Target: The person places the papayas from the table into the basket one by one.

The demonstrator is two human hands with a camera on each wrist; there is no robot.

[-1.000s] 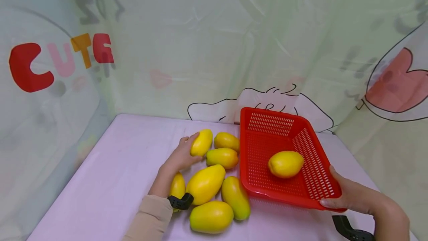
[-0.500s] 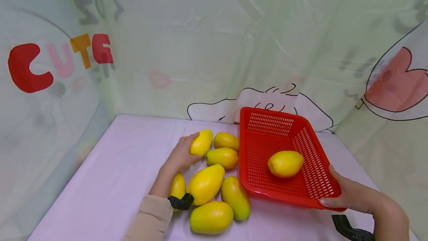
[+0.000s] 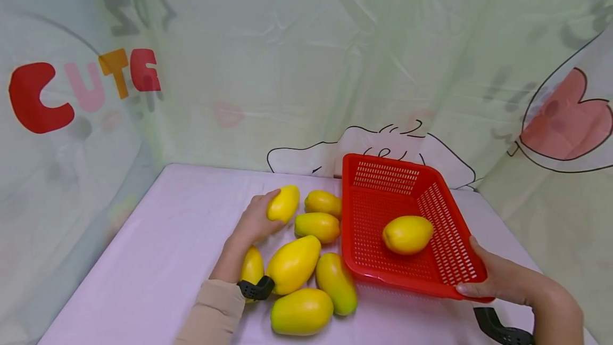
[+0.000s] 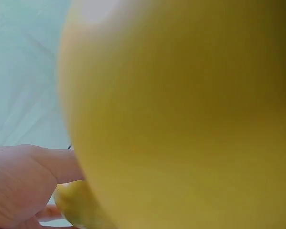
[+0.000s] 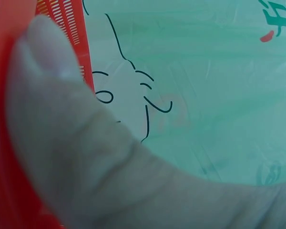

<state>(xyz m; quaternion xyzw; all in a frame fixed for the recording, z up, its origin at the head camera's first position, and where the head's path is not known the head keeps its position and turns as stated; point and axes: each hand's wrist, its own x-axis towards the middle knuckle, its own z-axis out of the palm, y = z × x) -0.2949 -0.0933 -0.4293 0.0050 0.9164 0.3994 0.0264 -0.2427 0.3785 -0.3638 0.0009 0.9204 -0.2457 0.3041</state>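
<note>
While the smooth, pale tablecloth (image 3: pixel 158 238) stretches from your left hand (image 3: pixel 256 220) out to its left edge, the red basket (image 3: pixel 378 209) bounds the other side, its plastic walls pierced with slots. Your right hand (image 3: pixel 503 276) grips its near right corner; inside lies one fruit (image 3: pixel 408 235). Your left fingers curl round a glossy, oval yellow fruit (image 3: pixel 284 204), just beyond the loose fruits (image 3: pixel 294 265) left of the basket

Pale printed sheeting (image 3: pixel 268 57) hangs behind a lilac table (image 3: pixel 143 260).
</note>
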